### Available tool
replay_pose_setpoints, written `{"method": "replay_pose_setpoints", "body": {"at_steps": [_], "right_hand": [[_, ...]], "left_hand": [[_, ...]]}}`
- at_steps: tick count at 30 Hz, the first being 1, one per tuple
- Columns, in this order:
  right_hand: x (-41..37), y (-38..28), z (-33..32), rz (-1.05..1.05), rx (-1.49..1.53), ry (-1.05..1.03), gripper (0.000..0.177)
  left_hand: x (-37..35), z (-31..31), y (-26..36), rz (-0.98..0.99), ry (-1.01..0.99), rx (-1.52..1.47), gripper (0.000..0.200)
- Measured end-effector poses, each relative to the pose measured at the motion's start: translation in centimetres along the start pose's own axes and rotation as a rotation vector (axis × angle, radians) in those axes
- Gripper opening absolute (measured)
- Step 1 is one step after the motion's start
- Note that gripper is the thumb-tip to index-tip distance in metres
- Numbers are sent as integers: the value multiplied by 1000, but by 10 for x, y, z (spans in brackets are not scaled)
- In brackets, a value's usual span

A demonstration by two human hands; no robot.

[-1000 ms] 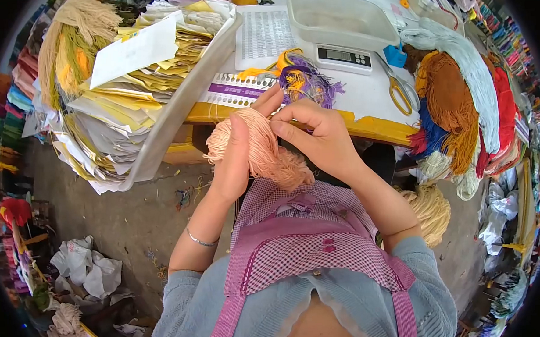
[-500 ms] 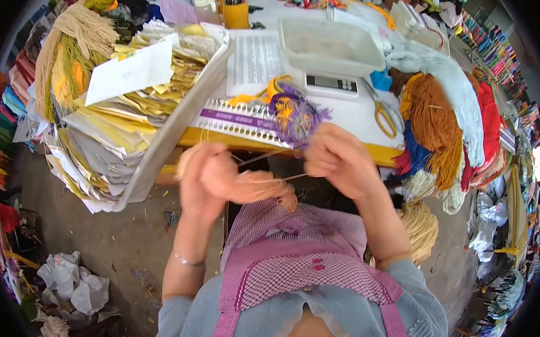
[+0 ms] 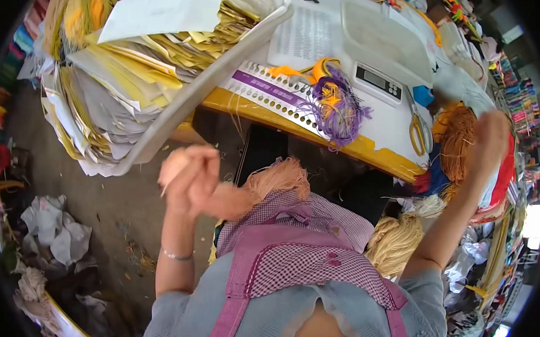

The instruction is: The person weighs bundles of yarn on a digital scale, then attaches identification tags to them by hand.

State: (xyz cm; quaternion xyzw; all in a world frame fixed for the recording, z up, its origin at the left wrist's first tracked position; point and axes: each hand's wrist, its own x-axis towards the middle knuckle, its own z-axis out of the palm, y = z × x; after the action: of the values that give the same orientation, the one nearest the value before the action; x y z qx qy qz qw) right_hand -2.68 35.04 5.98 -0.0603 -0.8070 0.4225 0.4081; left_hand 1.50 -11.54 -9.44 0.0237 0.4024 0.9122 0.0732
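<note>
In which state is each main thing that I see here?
Left hand, closed around yarn
Peach yarn, held, loose ends fanned out
Right hand, blurred, grip unclear
Purple-and-yellow threads, tangled
Scissors, lying flat, apparently closed
Digital scale, no reading visible
Plastic tub, uncovered

Legible text: none. Purple-banded card (image 3: 270, 89), upper centre: pale characters along the band, too small to read. Sheet (image 3: 303, 35), top centre: rows of fine print, illegible. Scale (image 3: 378, 85), upper right: markings too small to read.
</note>
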Motion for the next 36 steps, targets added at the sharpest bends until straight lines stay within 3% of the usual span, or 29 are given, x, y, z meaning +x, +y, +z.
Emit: {"method": "replay_pose_setpoints", "body": {"at_steps": [1, 3, 5, 7, 9, 14, 17, 22, 24, 27, 33, 36], "right_hand": [[-13, -16, 40, 15, -66, -93, 13], [-43, -13, 106, -22, -2, -421, 12], [-72, -9, 167, -348, 59, -673, 15], [-93, -17, 209, -344, 91, -908, 15], [-97, -22, 243, 27, 245, -1175, 14], [-103, 2, 299, -94, 269, -1147, 13], [-110, 4, 305, -151, 206, -1116, 11], [-117, 4, 301, -461, 156, -985, 13], [-116, 0, 299, -400, 191, -1003, 18], [-107, -9, 296, -40, 264, -1202, 23], [-104, -11, 293, 13, 283, -1237, 22], [-106, -14, 291, -4, 240, -1218, 22]], "left_hand": [[11, 1, -5, -81, 100, -12, 30], [36, 28, -15, -88, 286, 4, 27], [54, 29, -24, -115, 217, -9, 36], [65, 40, -27, -183, 230, -81, 42], [75, 46, -27, -253, 285, -115, 38], [84, 41, -33, -259, 274, -256, 28], [86, 47, -34, -240, 331, -244, 33], [90, 35, -46, -194, 334, -129, 36], [93, 30, -48, -177, 341, -69, 37], [102, 26, -50, -87, 373, 335, 30], [116, 37, -51, -145, 474, 502, 27], [122, 20, -60, -125, 402, 445, 23]]}}
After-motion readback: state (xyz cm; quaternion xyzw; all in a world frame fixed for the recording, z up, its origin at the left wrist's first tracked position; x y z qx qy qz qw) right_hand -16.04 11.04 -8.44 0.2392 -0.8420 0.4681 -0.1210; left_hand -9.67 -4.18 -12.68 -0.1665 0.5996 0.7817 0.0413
